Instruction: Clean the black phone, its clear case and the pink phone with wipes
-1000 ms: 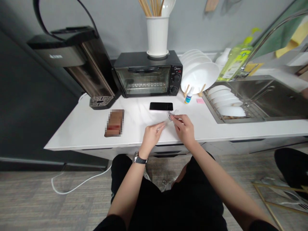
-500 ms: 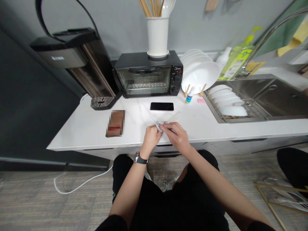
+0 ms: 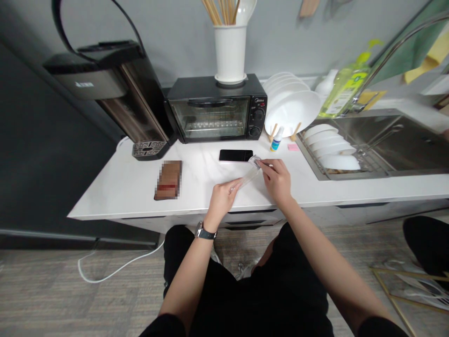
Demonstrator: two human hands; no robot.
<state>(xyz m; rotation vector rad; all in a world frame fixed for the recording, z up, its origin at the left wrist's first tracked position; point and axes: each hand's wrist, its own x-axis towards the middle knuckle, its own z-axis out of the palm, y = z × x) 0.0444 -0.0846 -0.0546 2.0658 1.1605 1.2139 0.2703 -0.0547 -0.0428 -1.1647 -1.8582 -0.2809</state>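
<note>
A long, pale, translucent strip-like item (image 3: 250,177) slants between my two hands over the white counter. Its lower left end is pinched in the fingers of my left hand (image 3: 222,198), which has a watch at the wrist. My right hand (image 3: 278,179) is closed on a small crumpled whitish piece (image 3: 255,160) at the strip's upper end; whether it is wipe or film is unclear. Just behind lies a black phone (image 3: 235,155), flat on the counter. To the left is a brown, partly blurred flat object (image 3: 169,180).
A toaster oven (image 3: 215,119) stands at the back, with a dark dispenser (image 3: 140,98) left of it. Right of the oven are racked plates (image 3: 293,112), a small spray bottle (image 3: 277,139), a pink pad (image 3: 292,147) and a sink (image 3: 403,164) holding bowls.
My right hand has moved right and slightly away from me with the crumpled piece, along the strip. My left hand has stayed near its place, and more of the strip shows between the hands.
</note>
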